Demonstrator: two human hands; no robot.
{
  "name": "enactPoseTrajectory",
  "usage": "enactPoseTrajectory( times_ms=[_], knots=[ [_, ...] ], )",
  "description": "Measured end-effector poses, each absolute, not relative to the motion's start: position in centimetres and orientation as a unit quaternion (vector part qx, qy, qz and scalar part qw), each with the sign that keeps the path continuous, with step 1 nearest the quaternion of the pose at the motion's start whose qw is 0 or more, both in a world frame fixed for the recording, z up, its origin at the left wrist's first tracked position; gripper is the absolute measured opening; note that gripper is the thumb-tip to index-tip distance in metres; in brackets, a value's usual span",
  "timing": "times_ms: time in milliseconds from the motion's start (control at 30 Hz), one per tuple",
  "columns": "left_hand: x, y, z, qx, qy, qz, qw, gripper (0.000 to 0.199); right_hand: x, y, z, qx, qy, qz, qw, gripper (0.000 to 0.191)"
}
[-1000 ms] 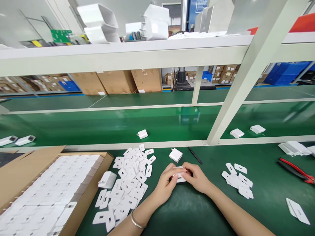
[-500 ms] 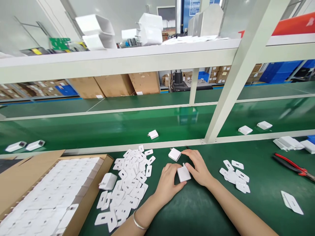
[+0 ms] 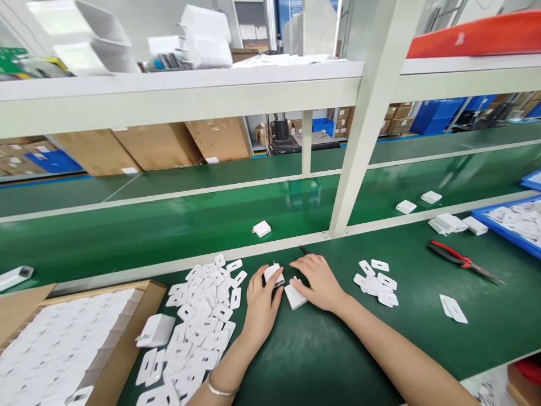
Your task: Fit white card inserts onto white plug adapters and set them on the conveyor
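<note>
Left hand [image 3: 262, 299]: fingers set on both sides of a small white plastic block with metal prongs [image 3: 274, 274]; grip looks closed on it, block near the table's far edge, prongs toward that edge. Right hand [image 3: 318, 282]: thumb touching a second white plastic block, flat and squarish [image 3: 295, 296], lying just beside the first, on its near side; fingers bent over the table [image 3: 296, 366], so cannot tell whether that grip is closed. Tip of a thin black tool [image 3: 303, 249] shows beyond the right hand, by the far edge.

Left of the hands: large heap of loose white slotted plates [image 3: 207, 321], running from near the far edge toward the near edge. Bigger white plastic housing [image 3: 156, 330] between heap and open brown cardboard carton [image 3: 127, 344], carton well stocked with white pieces.

Right: smaller group of white plates [image 3: 376, 283], then a pair of overlapping white plates [image 3: 453, 309], red-and-black-handled pliers [image 3: 465, 261].

Over the far edge, on the glossy green strip: one white pronged block [image 3: 261, 228], two more white blocks [image 3: 418, 202] farther right.

State of work: judged mid-course. Both handled blocks remain on the table; many plates lie loose. Whether any block is finished, cannot tell.
</note>
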State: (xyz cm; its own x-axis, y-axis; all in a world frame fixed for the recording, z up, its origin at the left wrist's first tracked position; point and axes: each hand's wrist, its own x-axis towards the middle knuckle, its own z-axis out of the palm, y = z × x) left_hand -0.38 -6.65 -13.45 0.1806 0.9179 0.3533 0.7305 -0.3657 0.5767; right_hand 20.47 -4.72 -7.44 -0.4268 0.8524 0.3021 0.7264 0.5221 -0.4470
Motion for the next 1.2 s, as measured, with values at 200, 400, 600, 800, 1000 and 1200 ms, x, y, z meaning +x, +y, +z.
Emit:
enactPoseTrajectory(
  times_ms=[200, 400, 600, 800, 1000, 1200],
  knots=[
    [-0.8, -7.0, -13.4, 0.745, 0.569, 0.309, 0.159, 0.044, 26.4, -3.1, -5.0, -0.792, -0.602, 0.01, 0.098, 0.031],
    [-0.8, -6.9, -13.8, 0.751, 0.569, 0.303, 0.14, 0.046, 31.2, -1.9, -5.7, -0.82, -0.561, 0.098, 0.057, 0.036],
    [-1.3, -6.2, -13.7, 0.721, 0.555, 0.363, 0.2, 0.043, 28.6, -1.5, -6.7, -0.752, -0.638, 0.112, 0.118, 0.025],
    [-1.8, -5.7, -12.8, 0.621, 0.515, 0.482, 0.342, 0.049, 29.4, -2.2, -6.2, -0.739, -0.652, 0.103, 0.138, 0.027],
    [-1.1, -6.4, -12.8, 0.538, 0.469, 0.533, 0.454, 0.061, 30.9, -1.4, -7.0, -0.735, -0.654, 0.124, 0.13, 0.014],
    [-0.6, -6.3, -13.3, 0.478, 0.418, 0.551, 0.541, 0.062, 30.1, -0.9, -7.7, -0.734, -0.645, 0.084, 0.197, 0.018]
  ],
)
